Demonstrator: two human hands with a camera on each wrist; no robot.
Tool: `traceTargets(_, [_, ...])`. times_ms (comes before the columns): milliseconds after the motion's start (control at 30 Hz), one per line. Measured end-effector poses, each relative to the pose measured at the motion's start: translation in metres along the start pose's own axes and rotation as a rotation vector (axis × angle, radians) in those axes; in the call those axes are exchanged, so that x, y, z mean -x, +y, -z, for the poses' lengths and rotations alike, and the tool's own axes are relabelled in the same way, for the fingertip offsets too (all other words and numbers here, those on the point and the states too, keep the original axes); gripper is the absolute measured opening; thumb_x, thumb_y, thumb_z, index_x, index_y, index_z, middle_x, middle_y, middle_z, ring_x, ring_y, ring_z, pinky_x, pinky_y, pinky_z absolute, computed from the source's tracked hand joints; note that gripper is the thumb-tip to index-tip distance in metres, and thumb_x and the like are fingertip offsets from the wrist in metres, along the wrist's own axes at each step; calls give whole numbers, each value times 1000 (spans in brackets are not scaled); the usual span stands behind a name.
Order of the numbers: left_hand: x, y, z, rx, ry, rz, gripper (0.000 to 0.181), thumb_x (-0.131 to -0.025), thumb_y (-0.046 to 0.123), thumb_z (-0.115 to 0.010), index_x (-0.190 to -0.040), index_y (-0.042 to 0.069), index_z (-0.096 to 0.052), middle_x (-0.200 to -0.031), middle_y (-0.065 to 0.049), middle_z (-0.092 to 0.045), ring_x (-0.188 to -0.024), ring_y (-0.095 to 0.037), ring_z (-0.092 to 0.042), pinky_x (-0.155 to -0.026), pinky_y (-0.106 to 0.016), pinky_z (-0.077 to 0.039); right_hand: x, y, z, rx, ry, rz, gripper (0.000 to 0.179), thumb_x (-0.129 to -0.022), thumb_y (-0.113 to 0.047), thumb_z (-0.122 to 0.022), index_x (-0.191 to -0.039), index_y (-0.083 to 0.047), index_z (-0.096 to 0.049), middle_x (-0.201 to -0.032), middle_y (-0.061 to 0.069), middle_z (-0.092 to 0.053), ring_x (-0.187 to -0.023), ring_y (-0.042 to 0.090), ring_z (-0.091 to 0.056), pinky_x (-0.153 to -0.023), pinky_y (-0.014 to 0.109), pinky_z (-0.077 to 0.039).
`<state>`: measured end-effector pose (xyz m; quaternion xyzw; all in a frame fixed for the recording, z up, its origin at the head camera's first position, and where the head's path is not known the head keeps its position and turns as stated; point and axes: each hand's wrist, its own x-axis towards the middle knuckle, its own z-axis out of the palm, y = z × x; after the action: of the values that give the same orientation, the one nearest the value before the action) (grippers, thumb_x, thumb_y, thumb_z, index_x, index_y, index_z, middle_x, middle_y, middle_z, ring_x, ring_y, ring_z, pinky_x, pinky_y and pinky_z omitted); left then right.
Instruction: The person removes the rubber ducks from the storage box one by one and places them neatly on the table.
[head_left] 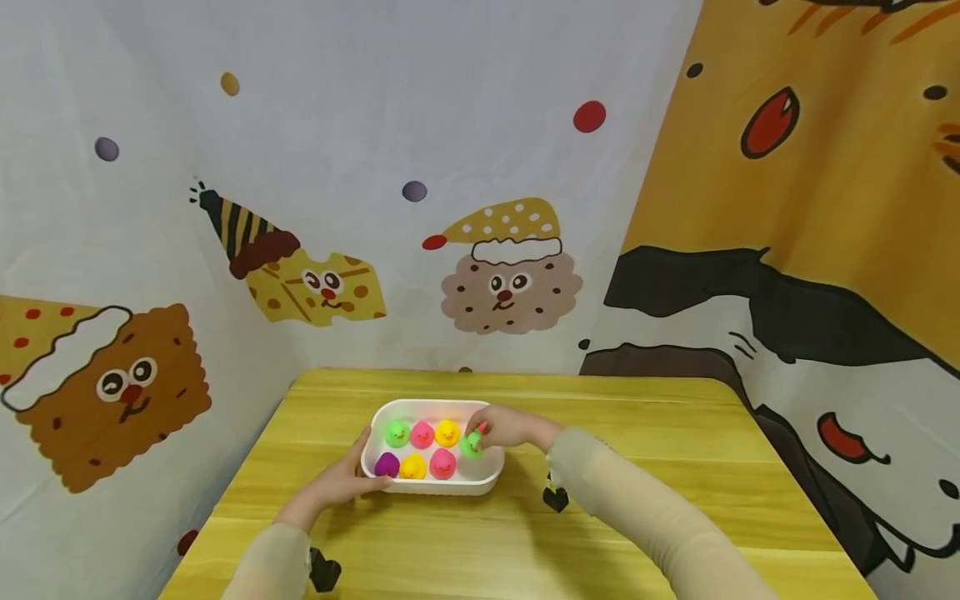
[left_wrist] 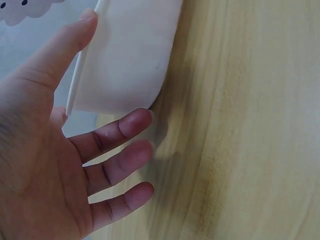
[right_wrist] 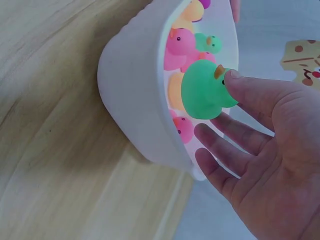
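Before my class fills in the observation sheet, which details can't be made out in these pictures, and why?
- Head view: the far right corner of the white tray, covered by the right hand.
- Right wrist view: the face of a yellow duck, hidden behind the held green duck.
- Right wrist view: most of the left hand, cut off by the top edge.
- Left wrist view: the tray's contents, hidden by its outer wall.

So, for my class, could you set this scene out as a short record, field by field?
Surface: wood-grain table
Container: white tub, on the table
Toys inside: pink ducks, yellow ducks, far-left green duck, purple toy
Left grip: touches the tub's left end, thumb on near rim
Right grip: pinches a second green duck at the tub's right end
Unclear: whether that duck touches the tub
Backdrop: printed fabric
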<state>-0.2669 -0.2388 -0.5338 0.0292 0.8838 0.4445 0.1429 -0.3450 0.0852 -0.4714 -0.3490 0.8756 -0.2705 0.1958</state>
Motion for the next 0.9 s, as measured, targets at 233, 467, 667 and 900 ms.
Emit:
traceTargets(233, [-1,2,2,-13,-24,-16,114,-80,40,-79,-156,11,1,-147,-34,-28,-81,-29,-55,-66,-43,-51,8,2,9,7,21,-19,24,-86,-10,-72,-110,-9,-69,-110,0,-65,-104,22,-60,-88,33,-48])
traceTargets(467, [-1,9,5,-51,-35,-84,114,-80,35,-79,-153,-2,1,-151,-35,-18,-126,-44,-41,-103,-58,-31,15,4,19,21,49,-84,23,-86,-9,-72,-109,-10,-70,-110,0,-65,-102,21,-60,-85,32,-49])
traceTargets(667, [0,14,7,-33,-48,-91,115,-80,31,-80,-152,-6,2,-148,-38,-21,-115,-38,-47,-93,-49,-43,22,8,24,39,59,-108,24,-85,-10,-72,-109,-12,-71,-110,0,-65,-99,19,-61,-84,33,-49])
traceTargets(900, [0,12,7,-31,-39,-110,114,-80,29,-80,-151,-8,2,-150,-37,-18,-126,-43,-41,-103,-57,-33,33,16,31,4,68,-98,23,-86,-5,-71,-109,-8,-70,-110,2,-65,-99,23,-61,-82,32,-50])
